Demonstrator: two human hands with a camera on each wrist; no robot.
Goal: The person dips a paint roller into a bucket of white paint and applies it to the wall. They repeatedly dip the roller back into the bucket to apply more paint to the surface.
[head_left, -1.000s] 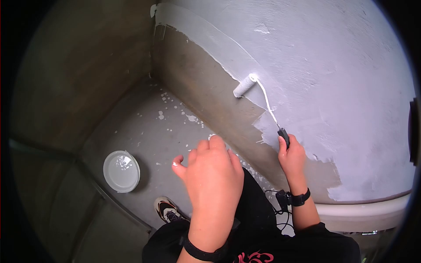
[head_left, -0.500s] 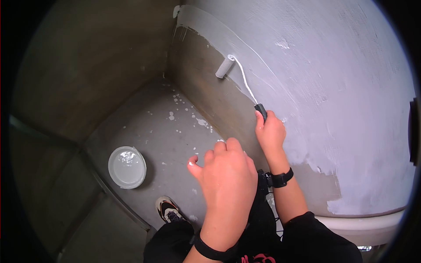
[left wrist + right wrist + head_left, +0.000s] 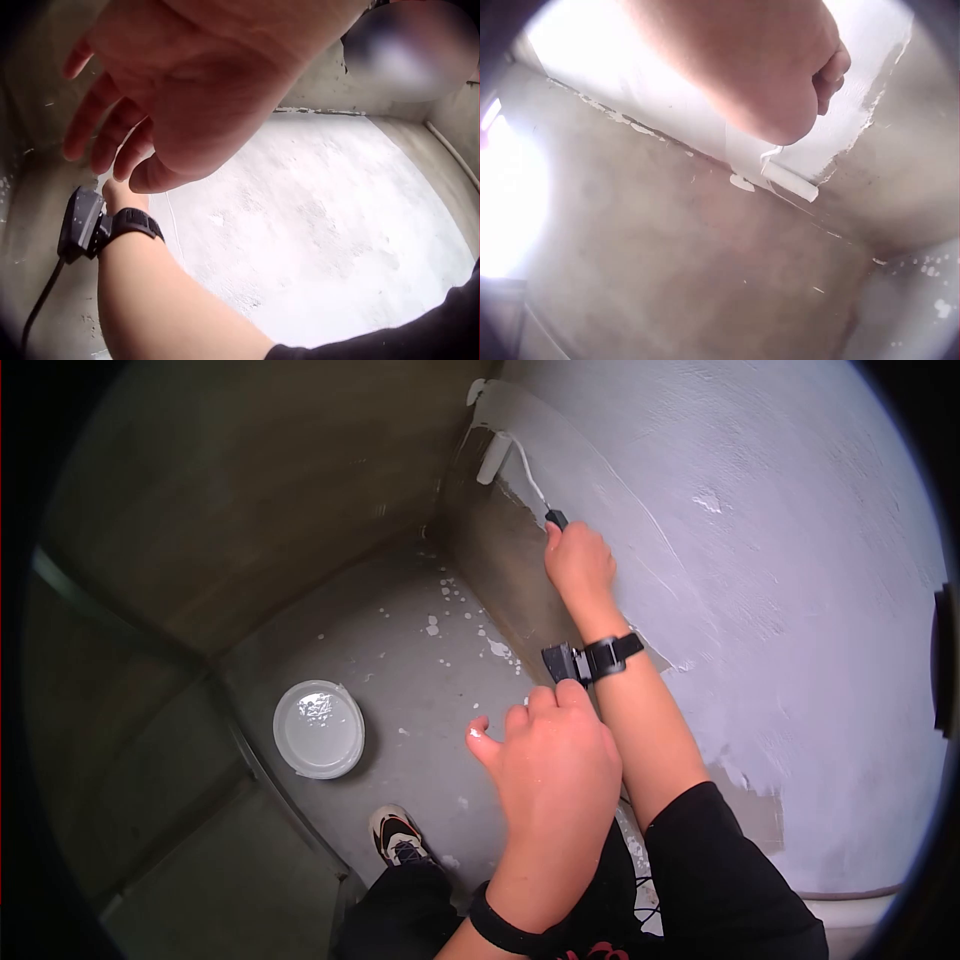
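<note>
Upper centre, right hand (image 3: 582, 567) grips black-handled white roller (image 3: 494, 458); overreach could smear brown concrete wall (image 3: 280, 470); left hand (image 3: 560, 770) relaxed, empty.

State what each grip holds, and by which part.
The right grip holds the paint roller by its dark handle. The left grip holds nothing.

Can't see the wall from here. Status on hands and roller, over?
Right hand gripping paint roller at partly painted wall. Left hand empty. Bucket on floor, off to one side; nothing visibly blocking paint roller.
</note>
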